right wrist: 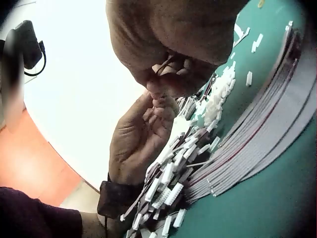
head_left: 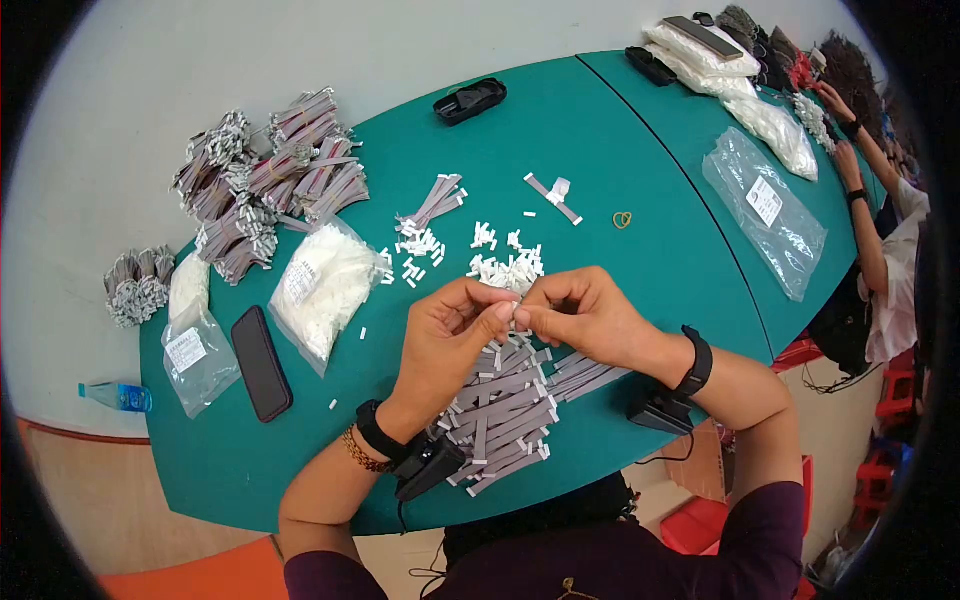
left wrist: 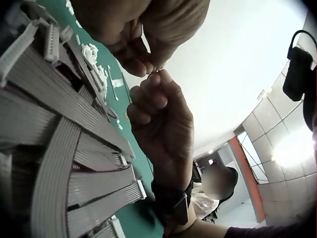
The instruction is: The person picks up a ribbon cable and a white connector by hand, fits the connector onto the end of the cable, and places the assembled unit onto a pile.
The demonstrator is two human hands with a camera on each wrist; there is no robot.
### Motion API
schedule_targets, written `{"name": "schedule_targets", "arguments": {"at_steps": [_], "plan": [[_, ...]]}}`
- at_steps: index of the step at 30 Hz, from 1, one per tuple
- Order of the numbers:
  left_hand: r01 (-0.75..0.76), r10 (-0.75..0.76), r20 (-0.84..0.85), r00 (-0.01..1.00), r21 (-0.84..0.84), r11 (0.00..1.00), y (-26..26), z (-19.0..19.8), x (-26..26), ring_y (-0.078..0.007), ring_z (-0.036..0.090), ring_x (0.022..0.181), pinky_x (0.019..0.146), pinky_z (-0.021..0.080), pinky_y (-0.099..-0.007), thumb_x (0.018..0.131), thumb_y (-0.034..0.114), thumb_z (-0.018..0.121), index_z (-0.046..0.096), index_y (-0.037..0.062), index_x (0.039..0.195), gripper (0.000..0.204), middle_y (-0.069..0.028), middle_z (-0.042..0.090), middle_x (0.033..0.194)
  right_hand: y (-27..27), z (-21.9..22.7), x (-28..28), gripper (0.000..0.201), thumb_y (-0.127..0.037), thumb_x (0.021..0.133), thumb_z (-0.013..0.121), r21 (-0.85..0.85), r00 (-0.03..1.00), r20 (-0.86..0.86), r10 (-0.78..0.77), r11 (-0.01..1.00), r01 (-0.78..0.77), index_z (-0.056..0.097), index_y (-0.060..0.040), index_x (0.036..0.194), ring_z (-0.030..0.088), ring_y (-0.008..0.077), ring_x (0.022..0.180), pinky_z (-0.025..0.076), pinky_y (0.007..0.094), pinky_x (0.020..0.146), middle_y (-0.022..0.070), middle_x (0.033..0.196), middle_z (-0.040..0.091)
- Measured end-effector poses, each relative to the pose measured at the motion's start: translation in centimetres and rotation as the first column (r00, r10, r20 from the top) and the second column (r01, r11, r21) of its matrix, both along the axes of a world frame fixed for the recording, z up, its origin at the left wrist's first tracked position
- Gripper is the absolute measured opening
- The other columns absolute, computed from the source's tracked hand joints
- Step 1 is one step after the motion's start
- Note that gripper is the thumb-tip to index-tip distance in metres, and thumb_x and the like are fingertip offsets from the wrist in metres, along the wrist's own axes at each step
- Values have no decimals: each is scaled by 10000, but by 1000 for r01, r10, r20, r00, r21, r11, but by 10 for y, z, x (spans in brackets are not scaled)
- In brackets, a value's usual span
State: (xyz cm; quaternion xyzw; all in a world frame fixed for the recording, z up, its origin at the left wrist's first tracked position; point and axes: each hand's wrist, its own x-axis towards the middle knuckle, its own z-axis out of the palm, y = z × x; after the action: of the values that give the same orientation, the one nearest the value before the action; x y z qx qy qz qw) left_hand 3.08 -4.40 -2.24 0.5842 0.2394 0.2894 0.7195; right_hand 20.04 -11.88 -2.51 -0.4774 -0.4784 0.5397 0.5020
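Fingertips of the left hand (head_left: 450,335) and right hand (head_left: 590,318) meet above the table, pinching a small whitish piece (head_left: 514,306) between them; the fingers mostly cover it. In the left wrist view the left hand (left wrist: 143,29) is at the top and the right hand (left wrist: 166,114) faces it. The right wrist view has the right hand (right wrist: 173,34) above and the left hand (right wrist: 138,139) below. Beneath the hands lies a pile of grey ribbon cables (head_left: 505,410) with white end connectors. Loose white connectors (head_left: 510,268) are heaped just beyond the fingers.
Bundled cables (head_left: 285,175), a bag of white parts (head_left: 325,285), a phone (head_left: 262,363) and a bottle (head_left: 117,397) are at the left. Farther back are a black tray (head_left: 470,101) and rubber bands (head_left: 622,220). An empty plastic bag (head_left: 765,215) and another person's arms (head_left: 865,215) are at the right.
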Motion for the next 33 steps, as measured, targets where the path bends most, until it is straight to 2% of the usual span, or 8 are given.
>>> {"name": "schedule_targets", "arguments": {"at_steps": [4,17,20,23,26,29,33], "plan": [[4,-4,-1,1000,-29,1000,2,2,0,-93,551,711,666,445,-224,862,76,603,596,-27,936,127,-61,626,823,0,6,1,214,-163,868,605,5,999,43,7,1000,-7,601,-7,722,397,12,547,302,203,472,-51,590,485],[3,-3,-4,1000,38,999,-1,0,-1,-94,550,696,661,456,-225,859,62,606,594,-24,943,121,-64,624,826,-3,3,-1,199,-165,881,600,44,1000,-3,18,999,-18,621,-2,768,407,18,563,313,207,484,-48,609,499],[34,-33,-16,999,69,997,3,2,0,-91,538,682,647,452,-221,894,108,567,589,-17,971,148,-51,610,804,-2,4,1,197,-168,884,596,33,999,-5,32,999,-31,620,0,784,410,18,572,318,206,493,-46,618,503],[57,-57,-11,998,-22,998,6,5,2,-84,494,652,613,420,-211,939,167,498,568,2,925,179,-16,556,746,-1,8,2,199,-176,888,591,25,1000,6,25,999,-25,619,-2,796,405,17,575,316,206,496,-47,619,499],[129,-114,-131,985,108,986,10,10,-5,-68,416,631,584,362,-202,969,225,435,520,23,855,247,11,474,699,-1,7,3,204,-183,893,584,15,999,37,35,999,-35,616,-6,797,398,15,572,309,207,493,-52,616,488],[209,-119,-285,951,308,928,8,9,-6,-58,360,639,575,319,-206,972,232,423,471,35,810,260,21,414,682,-1,5,3,205,-179,895,578,29,998,41,57,998,-58,611,-8,789,393,14,568,304,208,489,-55,610,478],[259,-158,-280,947,372,891,8,3,-6,-50,337,649,578,307,-211,971,233,415,475,31,797,273,26,398,682,-3,7,3,197,-162,894,581,-4,994,52,94,996,-93,608,0,785,425,27,586,331,205,507,-33,637,510]]}}
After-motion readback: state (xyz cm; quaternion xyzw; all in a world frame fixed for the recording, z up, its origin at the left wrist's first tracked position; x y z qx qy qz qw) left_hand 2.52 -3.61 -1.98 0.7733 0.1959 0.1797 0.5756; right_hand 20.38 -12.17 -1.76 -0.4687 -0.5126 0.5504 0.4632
